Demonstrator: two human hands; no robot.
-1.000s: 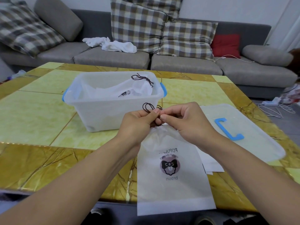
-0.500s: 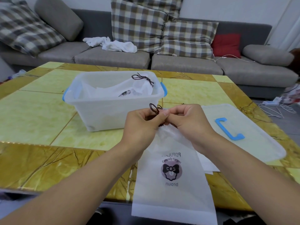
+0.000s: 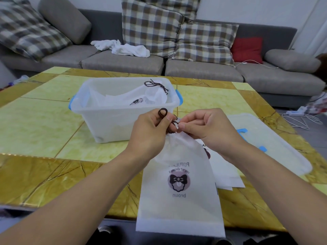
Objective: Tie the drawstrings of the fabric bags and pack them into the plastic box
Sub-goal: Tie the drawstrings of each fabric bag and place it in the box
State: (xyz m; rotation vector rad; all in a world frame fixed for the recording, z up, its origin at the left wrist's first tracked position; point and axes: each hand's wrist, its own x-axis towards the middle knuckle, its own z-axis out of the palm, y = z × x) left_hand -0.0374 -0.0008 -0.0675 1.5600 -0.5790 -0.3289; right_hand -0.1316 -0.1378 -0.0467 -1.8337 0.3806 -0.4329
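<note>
A white fabric bag (image 3: pixel 178 200) with a bow logo hangs over the table's front edge, its neck gathered between my hands. My left hand (image 3: pixel 150 131) pinches the dark brown drawstring (image 3: pixel 162 112), a loop of which sticks up above the fingers. Just to the right, my right hand (image 3: pixel 203 128) pinches the other strand at the neck. Behind them stands the translucent plastic box (image 3: pixel 99 121) with blue handles. It holds a tied white bag (image 3: pixel 141 98) whose dark bow lies near the right rim.
The box's clear lid (image 3: pixel 276 144) with blue clips lies on the table (image 3: pixel 35 124) to the right, over several flat white bags (image 3: pixel 228 175). A grey sofa (image 3: pixel 123 61) with plaid cushions runs along the far side. Cables lie on the floor at right.
Both hands have lifted the bag's neck slightly, and the bag has slid toward me over the table edge. The drawstring loop now stands up above my left fingers.
</note>
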